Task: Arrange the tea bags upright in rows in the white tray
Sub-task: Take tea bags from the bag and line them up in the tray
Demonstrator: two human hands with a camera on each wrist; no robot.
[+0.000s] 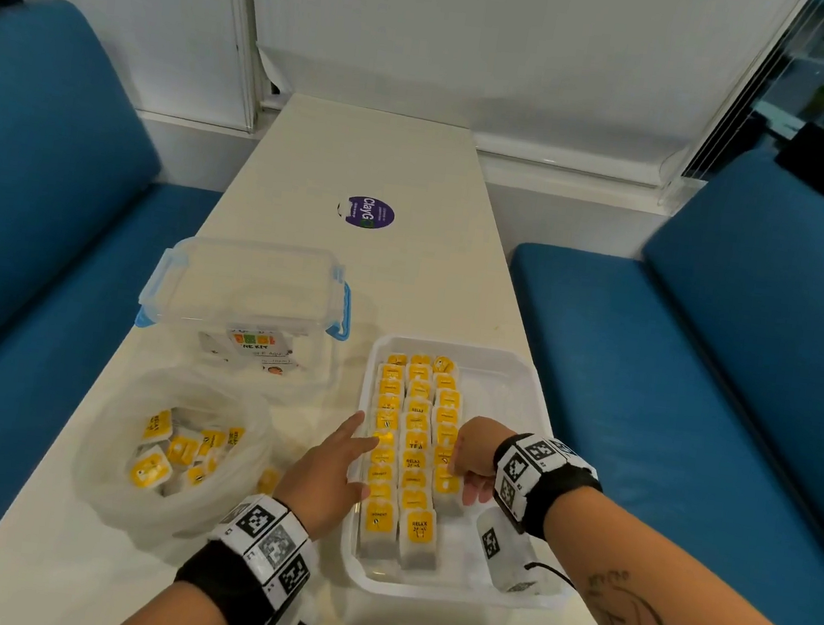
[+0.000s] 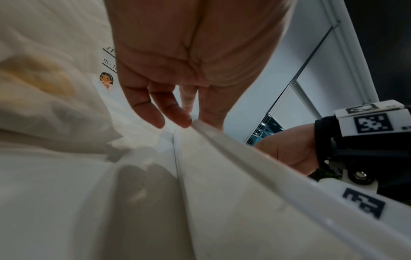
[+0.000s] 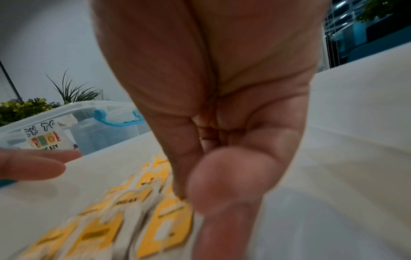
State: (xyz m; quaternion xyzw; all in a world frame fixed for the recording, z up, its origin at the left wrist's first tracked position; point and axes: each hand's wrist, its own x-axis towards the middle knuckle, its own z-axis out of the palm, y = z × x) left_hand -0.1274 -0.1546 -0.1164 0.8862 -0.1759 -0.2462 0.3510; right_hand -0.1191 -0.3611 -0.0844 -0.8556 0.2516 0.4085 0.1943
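The white tray [image 1: 419,593] holds three rows of upright yellow-tagged tea bags [image 1: 412,446]. My right hand [image 1: 465,477] is over the near end of the right row, thumb and forefinger pinching the top of the nearest tea bag [image 1: 445,481]; in the right wrist view that tea bag [image 3: 169,228] stands under the right hand [image 3: 189,193]. The left hand [image 1: 359,440] lies with relaxed fingers across the tray's left rim, holding nothing. The left wrist view shows its fingertips [image 2: 182,121] touching the tray rim [image 2: 244,154].
A crumpled clear plastic bag [image 1: 121,500] with several loose tea bags lies left of the tray, with one more tea bag [image 1: 269,478] beside it. A clear lidded box [image 1: 248,288] with blue clips stands behind. Blue benches [image 1: 698,396] flank the narrow white table [image 1: 366,153].
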